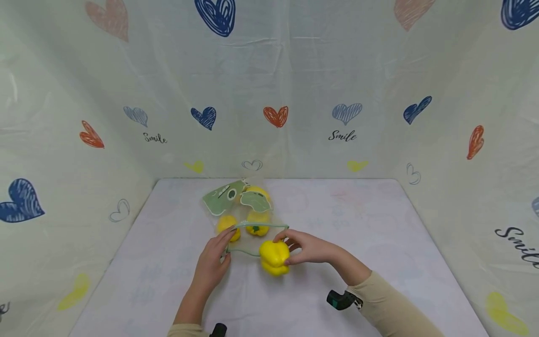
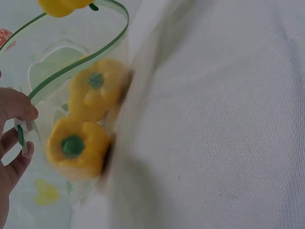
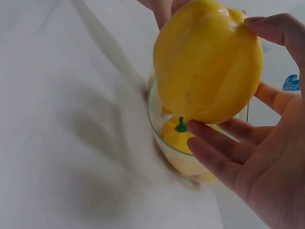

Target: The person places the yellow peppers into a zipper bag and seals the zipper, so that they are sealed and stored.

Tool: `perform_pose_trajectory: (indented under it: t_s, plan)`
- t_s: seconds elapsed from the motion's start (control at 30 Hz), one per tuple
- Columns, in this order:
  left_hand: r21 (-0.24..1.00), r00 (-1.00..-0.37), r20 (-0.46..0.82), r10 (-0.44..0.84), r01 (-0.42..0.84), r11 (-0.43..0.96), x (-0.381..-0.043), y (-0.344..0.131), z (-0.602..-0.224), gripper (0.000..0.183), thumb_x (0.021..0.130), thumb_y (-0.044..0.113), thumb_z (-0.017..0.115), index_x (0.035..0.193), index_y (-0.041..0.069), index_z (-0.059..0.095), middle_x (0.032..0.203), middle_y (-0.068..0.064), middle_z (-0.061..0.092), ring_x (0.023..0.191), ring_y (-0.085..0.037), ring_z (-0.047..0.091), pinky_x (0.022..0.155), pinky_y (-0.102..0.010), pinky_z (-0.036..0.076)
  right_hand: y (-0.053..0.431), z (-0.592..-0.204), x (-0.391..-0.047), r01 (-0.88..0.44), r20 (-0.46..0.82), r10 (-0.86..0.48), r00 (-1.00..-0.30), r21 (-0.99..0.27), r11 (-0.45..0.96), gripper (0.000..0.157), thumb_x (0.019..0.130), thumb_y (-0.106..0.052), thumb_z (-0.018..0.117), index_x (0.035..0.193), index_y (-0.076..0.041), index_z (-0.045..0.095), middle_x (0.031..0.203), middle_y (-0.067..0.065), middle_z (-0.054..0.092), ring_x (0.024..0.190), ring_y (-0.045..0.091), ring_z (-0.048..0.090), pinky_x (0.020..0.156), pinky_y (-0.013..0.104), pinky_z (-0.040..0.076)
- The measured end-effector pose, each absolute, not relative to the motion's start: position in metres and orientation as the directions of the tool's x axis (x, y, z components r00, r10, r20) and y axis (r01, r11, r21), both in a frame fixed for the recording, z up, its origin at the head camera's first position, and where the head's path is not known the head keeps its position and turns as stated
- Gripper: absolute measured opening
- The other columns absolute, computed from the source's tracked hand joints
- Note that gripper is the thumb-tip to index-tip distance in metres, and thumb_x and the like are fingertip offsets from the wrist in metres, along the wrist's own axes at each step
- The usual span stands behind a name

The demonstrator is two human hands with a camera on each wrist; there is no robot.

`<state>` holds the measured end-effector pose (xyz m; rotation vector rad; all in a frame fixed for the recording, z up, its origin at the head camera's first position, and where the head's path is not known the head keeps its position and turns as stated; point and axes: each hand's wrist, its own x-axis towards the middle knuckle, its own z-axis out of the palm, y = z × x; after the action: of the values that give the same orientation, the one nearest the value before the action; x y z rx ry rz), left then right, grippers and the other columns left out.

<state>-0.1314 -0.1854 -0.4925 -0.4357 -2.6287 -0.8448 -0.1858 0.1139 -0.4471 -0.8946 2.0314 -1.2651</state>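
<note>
My right hand point(image 1: 309, 248) grips a yellow bell pepper point(image 1: 274, 257) between thumb and fingers, close in front of the mouth of a clear plastic bag point(image 1: 248, 243). The bag has a green-edged opening and a green cartoon print, and its mouth gapes toward me. Several yellow peppers lie inside; in the left wrist view two of them point(image 2: 78, 148) show green stems through the plastic. My left hand point(image 1: 212, 262) pinches the bag's rim at its left corner. Seen from the right wrist, the held pepper point(image 3: 207, 62) overlaps the bag's opening, with a stemmed pepper point(image 3: 178, 136) behind it.
A white-covered table point(image 1: 358, 224) lies under the bag and hands. Behind and at both sides hangs a pale curtain point(image 1: 303, 75) printed with hearts and the word Smile. A black wrist camera point(image 1: 341, 299) sits on my right sleeve.
</note>
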Motion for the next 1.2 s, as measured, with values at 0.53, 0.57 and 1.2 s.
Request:
perform_pose_trajectory:
  t_s: [0.53,0.57,1.2]
  plan:
    - [0.493,-0.895,0.415,0.165,0.373,0.786,-0.131,-0.183,-0.491,0.068,0.072,-0.013,0.075,0.134,0.01,0.058,0.139,-0.002,0.055,0.108,-0.024,0.055,0.095,-0.041,0.048,0.086,-0.466,-0.187,-0.21,-0.051,-0.753,-0.656,-0.946,0.246,0.048,0.092,-0.013,0.06,0.137,-0.003,0.049,0.14,0.013,0.048,0.115,0.024,0.051,0.1,0.038,0.045]
    - [0.493,-0.896,0.413,0.164,0.371,0.787,-0.132,-0.183,-0.491,0.068,0.072,-0.012,0.075,0.134,0.01,0.058,0.139,-0.002,0.055,0.109,-0.024,0.055,0.095,-0.041,0.048,0.085,-0.467,-0.187,-0.206,-0.051,-0.75,-0.66,-0.947,0.246,0.047,0.092,-0.013,0.06,0.137,-0.003,0.049,0.14,0.013,0.048,0.116,0.024,0.051,0.1,0.037,0.045]
    - [0.494,-0.898,0.411,0.157,0.364,0.789,-0.132,-0.183,-0.492,0.068,0.072,-0.012,0.075,0.134,0.01,0.058,0.139,-0.003,0.055,0.109,-0.024,0.055,0.095,-0.042,0.048,0.055,-0.479,-0.194,-0.163,-0.031,-0.638,-0.77,-0.957,0.242,0.05,0.093,-0.014,0.058,0.14,0.001,0.047,0.142,0.017,0.046,0.12,0.032,0.05,0.1,0.042,0.045]
